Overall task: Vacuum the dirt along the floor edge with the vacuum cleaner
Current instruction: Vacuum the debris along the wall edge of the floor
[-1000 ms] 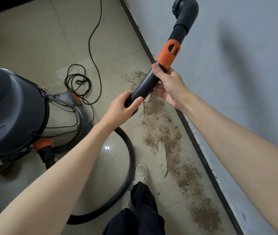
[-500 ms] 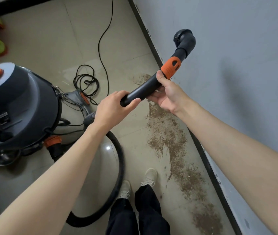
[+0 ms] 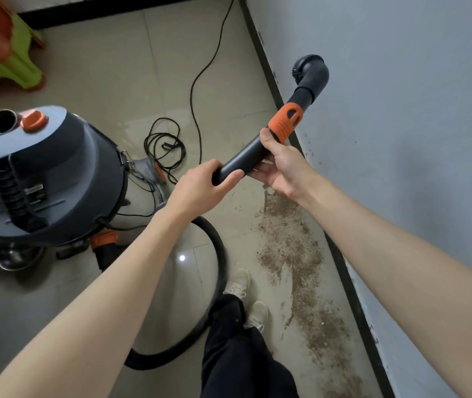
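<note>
At the far left, a green and orange stool (image 3: 5, 61) is standing on the tiled floor (image 3: 99, 61), and just right of it the vacuum cleaner (image 3: 48, 179) is sitting with its black hose (image 3: 217, 254) looping round toward the person's feet. A black power cord (image 3: 200, 81) is trailing off up the floor. Further right, the left hand (image 3: 200, 191) is gripping the lower end of the black wand (image 3: 243, 159), fingers wrapped round it. The right hand (image 3: 283, 165) is cupping the wand from beneath, thumb lying over the top just below the orange collar (image 3: 285, 123). The round nozzle (image 3: 309, 70) is hanging in the air against the grey wall (image 3: 401, 139), well apart from the floor. The dirt (image 3: 292, 248) is lying in 1 long band beside the black skirting (running back toward the person's shoes). To do this step well, the person is probably needing to tip the nozzle down onto the near end of that band, then draw it slowly along the skirting, minding the hose near the feet.
</note>
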